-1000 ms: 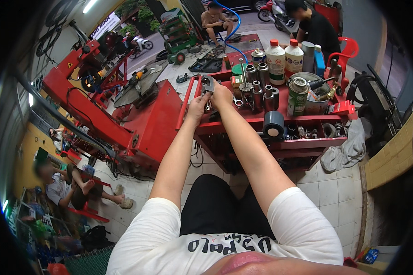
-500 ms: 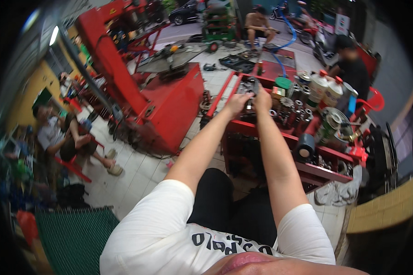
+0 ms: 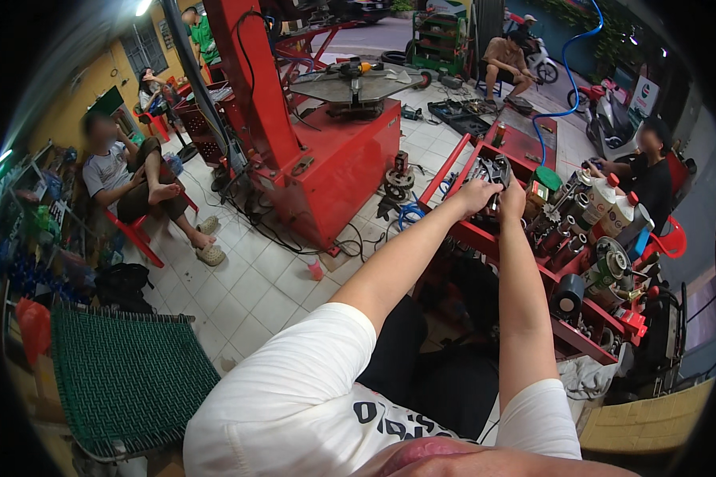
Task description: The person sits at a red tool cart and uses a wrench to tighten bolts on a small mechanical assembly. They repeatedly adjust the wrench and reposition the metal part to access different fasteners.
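Note:
Both arms stretch forward over a red tool cart, its front rail just below my wrists. My left hand is closed, its thumb laid against a grey metal piece. Close beside it, my right hand is wrapped around the same piece; its exact kind is too small to tell. Under and beyond the fingers lie several metal tools in the cart's top tray, partly hidden by my hands. To the right of my right hand stand a jar with a green lid and several dark metal sockets.
White bottles with red caps and a tin can crowd the cart's right side. A red machine stands left of it, cables on the floor. One person sits left; another sits right. A blue hose hangs beyond.
The view has swung left and up, so the cart and my hands appear farther right and lower. Both hands stay close together over the tray, on the grey piece.

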Action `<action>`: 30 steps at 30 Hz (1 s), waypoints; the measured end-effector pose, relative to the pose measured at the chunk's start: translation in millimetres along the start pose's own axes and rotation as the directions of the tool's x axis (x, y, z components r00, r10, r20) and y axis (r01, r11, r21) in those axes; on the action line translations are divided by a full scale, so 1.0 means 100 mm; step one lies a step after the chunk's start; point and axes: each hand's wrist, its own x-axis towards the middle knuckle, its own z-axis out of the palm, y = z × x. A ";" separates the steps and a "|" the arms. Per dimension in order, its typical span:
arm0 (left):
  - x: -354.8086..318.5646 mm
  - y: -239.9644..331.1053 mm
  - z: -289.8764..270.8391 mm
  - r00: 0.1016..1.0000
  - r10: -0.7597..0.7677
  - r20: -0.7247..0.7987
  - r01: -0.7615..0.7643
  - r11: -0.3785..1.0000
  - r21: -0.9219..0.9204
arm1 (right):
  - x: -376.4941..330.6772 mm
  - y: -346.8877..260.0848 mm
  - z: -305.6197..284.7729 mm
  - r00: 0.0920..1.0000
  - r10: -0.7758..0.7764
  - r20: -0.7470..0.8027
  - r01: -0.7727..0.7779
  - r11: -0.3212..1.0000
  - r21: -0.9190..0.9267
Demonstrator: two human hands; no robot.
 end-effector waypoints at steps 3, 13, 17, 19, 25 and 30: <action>0.00 0.02 -0.08 0.999 -0.048 -0.003 0.048 0.997 0.056 | 0.01 -0.02 0.04 1.000 -0.004 0.022 0.006 0.998 -0.062; 0.13 -0.06 0.03 0.998 0.022 0.052 -0.023 1.000 0.018 | 0.09 0.12 -0.04 0.999 0.031 0.025 -0.026 0.983 -0.183; 0.03 -0.02 -0.09 0.995 -0.080 0.059 0.081 0.997 -0.006 | -0.03 -0.13 -0.04 0.977 0.195 0.090 -0.192 0.980 -0.046; 0.03 0.03 -0.05 0.992 -0.109 0.059 0.107 0.993 0.049 | -0.02 -0.11 -0.10 0.979 0.189 0.073 -0.183 0.980 -0.074; -0.08 0.16 0.01 0.987 -0.158 -0.029 0.161 0.972 0.173 | -0.06 -0.17 -0.12 0.994 0.107 0.002 -0.105 0.985 -0.140; -0.08 0.10 -0.13 0.999 -0.048 -0.015 0.049 0.996 0.079 | -0.02 -0.14 0.08 0.994 0.096 0.046 -0.088 0.984 -0.154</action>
